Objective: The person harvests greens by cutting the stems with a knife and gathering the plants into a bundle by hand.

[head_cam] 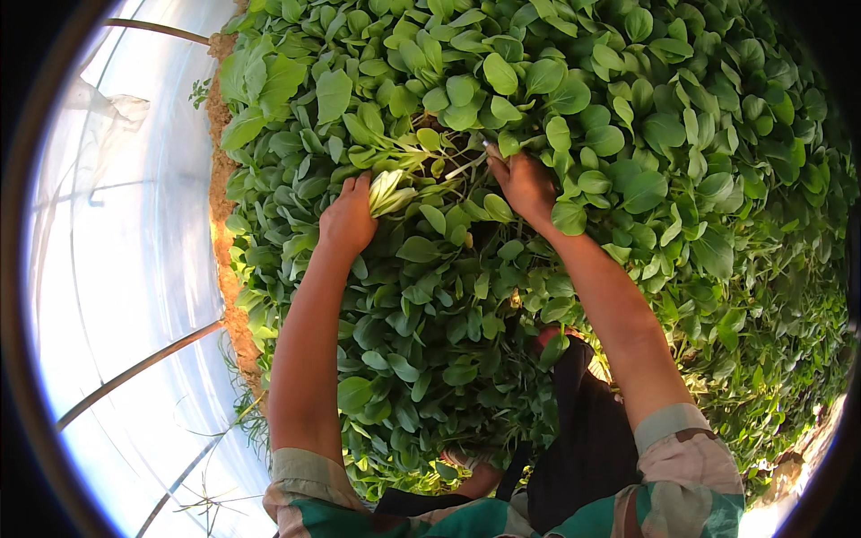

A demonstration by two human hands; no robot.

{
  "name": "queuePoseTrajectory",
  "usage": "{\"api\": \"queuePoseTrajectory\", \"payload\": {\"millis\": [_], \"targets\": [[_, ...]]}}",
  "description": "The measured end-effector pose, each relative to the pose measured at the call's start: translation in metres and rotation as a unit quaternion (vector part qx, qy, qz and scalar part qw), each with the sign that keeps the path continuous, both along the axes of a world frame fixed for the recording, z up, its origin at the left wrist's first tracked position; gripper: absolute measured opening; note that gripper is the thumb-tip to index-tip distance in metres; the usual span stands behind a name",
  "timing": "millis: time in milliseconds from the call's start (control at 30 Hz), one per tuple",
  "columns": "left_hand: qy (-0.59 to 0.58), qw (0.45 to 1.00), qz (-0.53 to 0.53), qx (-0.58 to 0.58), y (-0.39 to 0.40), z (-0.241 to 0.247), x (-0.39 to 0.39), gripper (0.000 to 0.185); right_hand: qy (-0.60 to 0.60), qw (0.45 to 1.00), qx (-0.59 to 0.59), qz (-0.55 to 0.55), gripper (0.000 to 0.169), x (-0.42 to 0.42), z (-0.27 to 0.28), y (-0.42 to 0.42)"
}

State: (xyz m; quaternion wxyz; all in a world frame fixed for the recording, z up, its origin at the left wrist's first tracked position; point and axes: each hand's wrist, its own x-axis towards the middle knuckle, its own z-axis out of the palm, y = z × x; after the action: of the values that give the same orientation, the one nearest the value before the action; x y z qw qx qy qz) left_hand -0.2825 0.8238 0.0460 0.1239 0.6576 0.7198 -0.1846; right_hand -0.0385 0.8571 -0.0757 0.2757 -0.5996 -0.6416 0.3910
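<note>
My left hand [349, 214] is closed around a bunch of leafy green plants, whose pale stem ends [389, 194] point to the right. To its right, my right hand [524, 181] reaches low among the leaves. A small shiny metal tip [485, 143] shows at its fingers, probably a blade; its handle is hidden in the hand. Between the hands lie thin stems, yellowish leaves and a cut-looking white stalk [465, 167] over a patch of dark soil. Broad green leaves partly cover the right hand's fingers and wrist.
Dense leafy greens [646, 134] surround both hands. Along the left runs a bare soil ridge [232, 269], beside translucent plastic sheeting [148, 269] on curved poles [138, 375]. My dark-clad leg [582, 430] and a foot [471, 460] are among the plants below.
</note>
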Motion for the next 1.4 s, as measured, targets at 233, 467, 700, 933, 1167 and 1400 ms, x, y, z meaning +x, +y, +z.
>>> {"api": "queuePoseTrajectory", "payload": {"millis": [233, 467, 700, 933, 1167, 1400], "targets": [[0.013, 0.992, -0.081, 0.097, -0.03, -0.008, 0.004, 0.061, 0.112, 0.986, -0.037, 0.12, 0.034, -0.004, -0.008, -0.027], [0.028, 0.983, -0.121, 0.134, -0.031, -0.01, 0.009, 0.047, -0.013, 0.988, 0.115, 0.102, 0.03, -0.04, -0.019, -0.009], [0.057, 0.989, -0.104, 0.089, -0.021, -0.002, 0.016, 0.069, -0.071, 0.989, 0.041, 0.121, 0.035, -0.048, -0.012, -0.007], [-0.09, 0.992, 0.092, 0.005, -0.001, -0.009, -0.021, 0.067, 0.026, 0.984, 0.043, 0.17, 0.04, -0.03, -0.015, -0.018], [-0.055, 0.994, 0.02, 0.089, -0.036, -0.015, -0.003, 0.05, 0.032, 0.987, 0.036, 0.156, 0.036, -0.051, -0.018, -0.01], [-0.014, 0.986, -0.09, 0.136, -0.057, -0.012, 0.006, 0.051, 0.044, 0.948, -0.013, 0.315, 0.031, -0.026, -0.021, -0.002]]}}
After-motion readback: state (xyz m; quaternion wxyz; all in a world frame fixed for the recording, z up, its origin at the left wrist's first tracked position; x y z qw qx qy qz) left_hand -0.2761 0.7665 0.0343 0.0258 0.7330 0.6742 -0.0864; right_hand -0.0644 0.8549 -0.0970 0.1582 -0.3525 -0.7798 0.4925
